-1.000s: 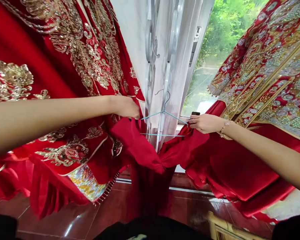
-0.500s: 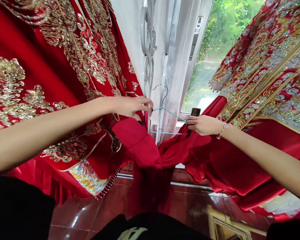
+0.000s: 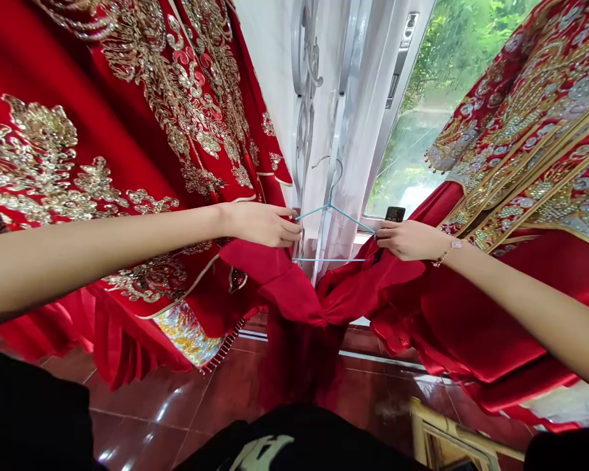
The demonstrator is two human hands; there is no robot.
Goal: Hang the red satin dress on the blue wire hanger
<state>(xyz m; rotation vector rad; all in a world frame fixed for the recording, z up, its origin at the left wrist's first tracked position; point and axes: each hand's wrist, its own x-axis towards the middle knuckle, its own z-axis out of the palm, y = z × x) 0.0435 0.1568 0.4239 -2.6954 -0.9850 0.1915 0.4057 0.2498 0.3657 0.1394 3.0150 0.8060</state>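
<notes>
- The left hand [image 3: 265, 224] has its fingers curled close together at the left corner of a light-blue triangular wire hanger [image 3: 330, 205] with a silver hook; whether it grips anything, I cannot tell.
- The right hand [image 3: 410, 239] is nearly closed, pinching a plain red cloth garment [image 3: 319, 313] at the hanger's right corner.
- The garment sags between both hands, dipping below the hanger's bottom edge.
- A small black rectangular device [image 3: 395, 214] shows just behind the right hand's fingers.
- A gold-sequined red robe [image 3: 127, 150] hangs beside the left hand.
</notes>
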